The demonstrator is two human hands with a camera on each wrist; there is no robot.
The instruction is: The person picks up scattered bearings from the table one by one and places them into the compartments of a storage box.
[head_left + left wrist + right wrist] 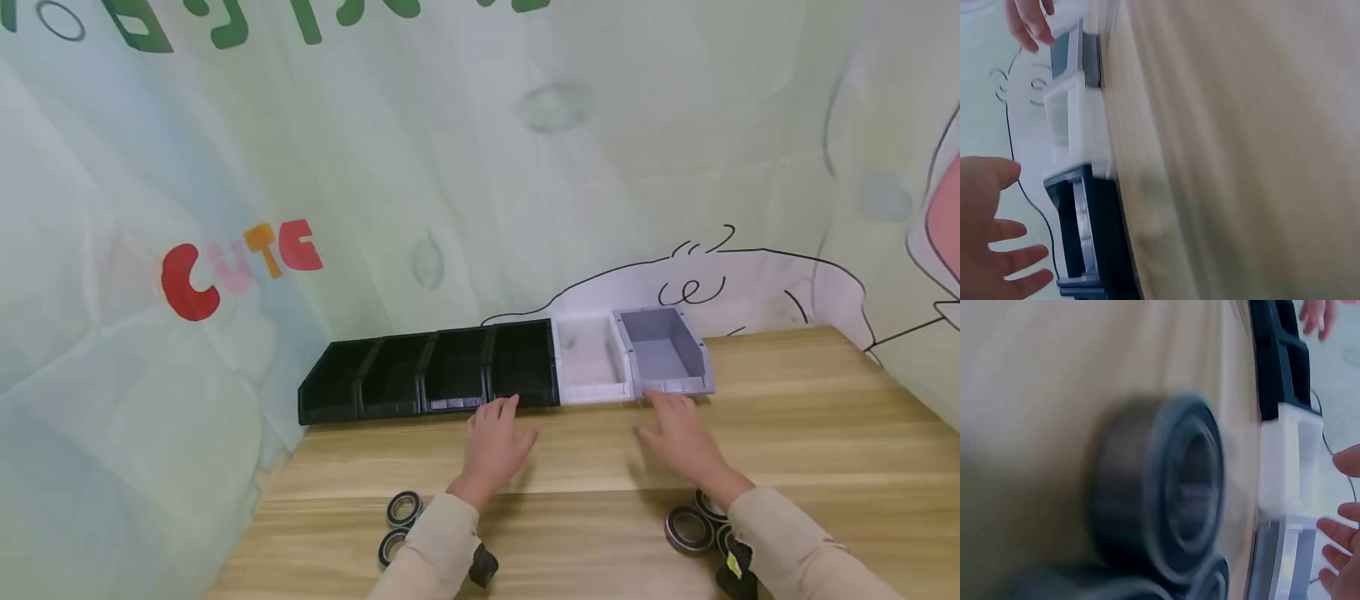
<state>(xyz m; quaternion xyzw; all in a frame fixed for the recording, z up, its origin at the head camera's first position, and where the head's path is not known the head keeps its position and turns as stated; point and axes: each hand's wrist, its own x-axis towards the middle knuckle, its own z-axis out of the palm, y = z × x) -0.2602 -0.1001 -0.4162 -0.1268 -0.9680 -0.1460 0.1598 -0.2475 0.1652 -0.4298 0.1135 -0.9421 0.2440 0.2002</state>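
Observation:
My left hand [495,450] hovers in front of the rightmost black bin [522,362], fingers spread and relaxed, holding nothing. My right hand [681,437] is before the grey bin [663,346], its fingertips close to the front lip; whether they touch it I cannot tell. In the left wrist view the fingers of the left hand [997,244] are apart with nothing between them. The right wrist view shows the right hand [1342,540] likewise bare. Between the black and grey bins sits a white bin [592,358].
Ball bearings [690,530] lie grouped under the right forearm, partly hidden by the sleeve. Two more bearings [405,508] lie beside the left sleeve. Several black bins [393,375] continue the row leftward on the wooden table [570,517]. A printed curtain [450,167] hangs behind.

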